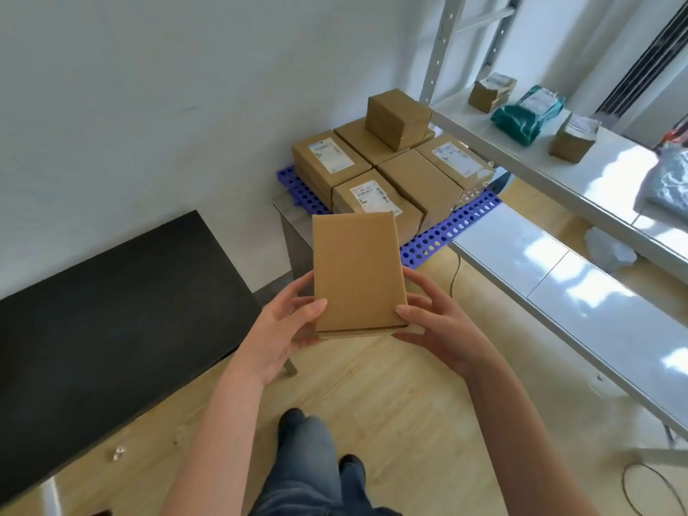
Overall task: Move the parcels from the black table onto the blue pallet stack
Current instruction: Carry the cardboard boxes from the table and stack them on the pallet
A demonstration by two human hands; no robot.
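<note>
A plain brown cardboard parcel [357,270] hangs in the air in front of me, held between both hands. My left hand [286,325] grips its lower left edge, thumb on top. My right hand [435,325] grips the lower right edge the same way. Beyond it lies the blue pallet stack [446,229] on a metal stand, bearing several brown parcels [420,184], some with white labels, and one smaller box [398,117] on top. The black table [104,314] is at my left, with no parcels on the part in view.
A white metal shelf unit [580,303] runs along the right, with two small boxes [491,92] and a green bag [528,113] on its upper level. A cable [456,270] trails on the wooden floor. My legs [316,467] are below.
</note>
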